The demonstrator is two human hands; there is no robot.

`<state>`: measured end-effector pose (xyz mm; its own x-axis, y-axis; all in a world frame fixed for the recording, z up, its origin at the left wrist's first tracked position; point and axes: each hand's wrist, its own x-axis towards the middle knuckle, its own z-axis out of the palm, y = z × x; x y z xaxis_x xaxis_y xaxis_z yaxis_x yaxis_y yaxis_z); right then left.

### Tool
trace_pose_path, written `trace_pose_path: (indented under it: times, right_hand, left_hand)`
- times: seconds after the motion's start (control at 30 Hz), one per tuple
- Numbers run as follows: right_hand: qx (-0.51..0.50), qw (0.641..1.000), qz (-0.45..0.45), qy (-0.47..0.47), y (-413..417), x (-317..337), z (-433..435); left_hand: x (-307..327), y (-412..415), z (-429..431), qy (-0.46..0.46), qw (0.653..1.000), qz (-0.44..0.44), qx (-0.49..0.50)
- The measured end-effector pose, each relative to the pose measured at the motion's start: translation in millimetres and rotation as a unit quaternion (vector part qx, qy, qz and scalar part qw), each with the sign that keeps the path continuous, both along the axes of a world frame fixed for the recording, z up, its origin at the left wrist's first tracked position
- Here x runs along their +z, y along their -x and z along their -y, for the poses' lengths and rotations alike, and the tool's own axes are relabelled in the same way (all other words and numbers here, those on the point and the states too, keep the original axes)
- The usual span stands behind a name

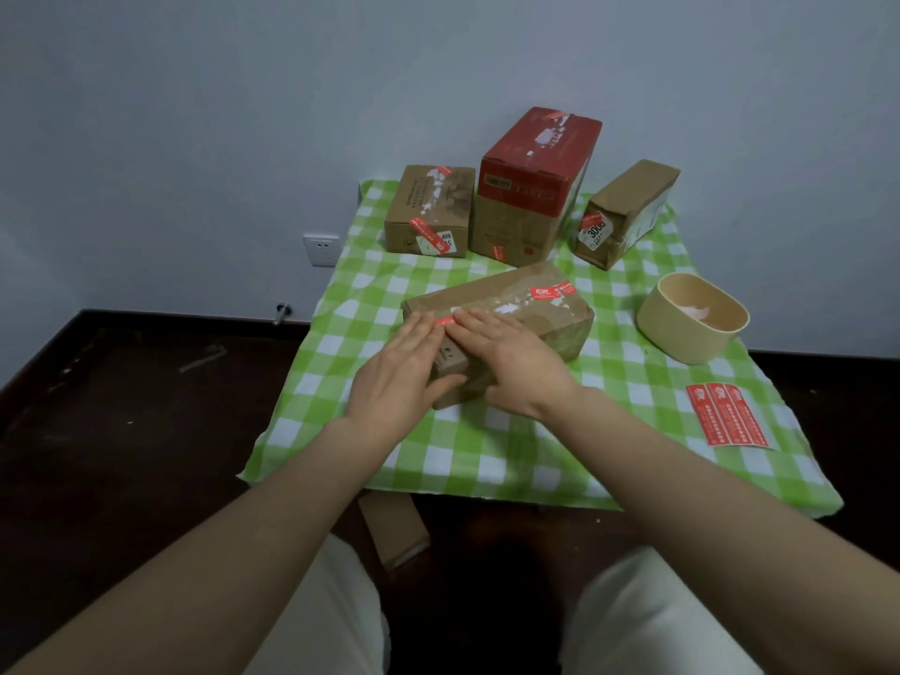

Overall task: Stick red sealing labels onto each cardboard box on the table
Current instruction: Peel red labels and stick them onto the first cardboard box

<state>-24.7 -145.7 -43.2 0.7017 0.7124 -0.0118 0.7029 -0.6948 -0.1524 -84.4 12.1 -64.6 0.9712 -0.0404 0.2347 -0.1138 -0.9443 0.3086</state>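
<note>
Palms down in the head view, the left hand (399,377) and right hand (511,362) press straight fingers on a red label (445,323) atop the front box (531,304) on the worktop (487,460); neither grip holds anything. The box's long axis runs roughly left to right. The label sheet (728,416) lies well to the right, nearer the right hand, likely the one to reach it.

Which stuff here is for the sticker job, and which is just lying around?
For the job: near box, red label, label sheet, left box, red-topped box, right box, left hand, right hand.
Lying about: tub, socket, floor box.
</note>
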Motion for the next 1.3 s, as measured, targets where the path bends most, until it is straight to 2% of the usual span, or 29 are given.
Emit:
trace_pose_path:
  times: [0.1,0.17,0.2,0.23,0.3,0.37,0.43,0.5,0.67,0.77,0.83,0.93,1.0,1.07,1.17,1.3]
  right_hand:
    - [-0.043,0.999,0.0,0.001,-10,3,16]
    - [-0.055,0.997,-0.04,-0.033,-10,4,17]
    - [-0.076,0.991,-0.078,-0.08,-11,7,17]
    - [-0.115,0.978,-0.103,-0.14,-13,10,18]
    - [-0.236,0.935,-0.098,-0.246,-22,17,29]
    - [-0.345,0.888,-0.124,-0.279,-30,23,43]
    - [-0.385,0.848,-0.212,-0.297,-27,26,48]
    - [-0.371,0.844,-0.239,-0.306,-19,28,44]
    - [-0.308,0.86,-0.251,-0.32,6,36,38]
    - [-0.275,0.884,-0.281,-0.255,23,32,36]
    - [-0.268,0.901,-0.27,-0.208,25,29,35]
    - [-0.275,0.916,-0.195,-0.217,11,34,36]
    - [-0.253,0.928,-0.139,-0.235,0,41,33]
    - [-0.221,0.941,-0.123,-0.226,-10,44,27]
    - [-0.172,0.962,-0.11,-0.179,-20,43,19]
    - [-0.133,0.977,-0.106,-0.126,-28,46,13]
  left_hand:
    - [4,1,-3,-0.025,1.0,-0.014,-0.007]
    - [8,3,1,0.012,1.0,-0.013,0.0]
    - [9,4,3,0.056,0.998,-0.014,0.012]
    - [11,4,5,0.113,0.993,-0.007,0.03]
    - [17,4,7,0.239,0.967,0.017,0.092]
    - [21,4,8,0.313,0.934,-0.012,0.172]
    - [18,0,8,0.359,0.909,-0.063,0.202]
    - [14,-6,6,0.369,0.906,-0.065,0.197]
    - [23,3,-25,0.315,0.917,-0.018,0.243]
    - [20,16,-34,0.311,0.915,-0.059,0.25]
    - [16,18,-31,0.269,0.927,-0.081,0.247]
    - [24,13,-11,0.089,0.982,-0.009,0.164]
    - [32,4,9,0.026,0.997,0.015,0.076]
    - [30,-7,25,-0.015,0.999,-0.015,0.036]
    - [18,-14,35,-0.079,0.993,-0.085,0.028]
    - [10,-13,36,-0.097,0.99,-0.096,0.033]
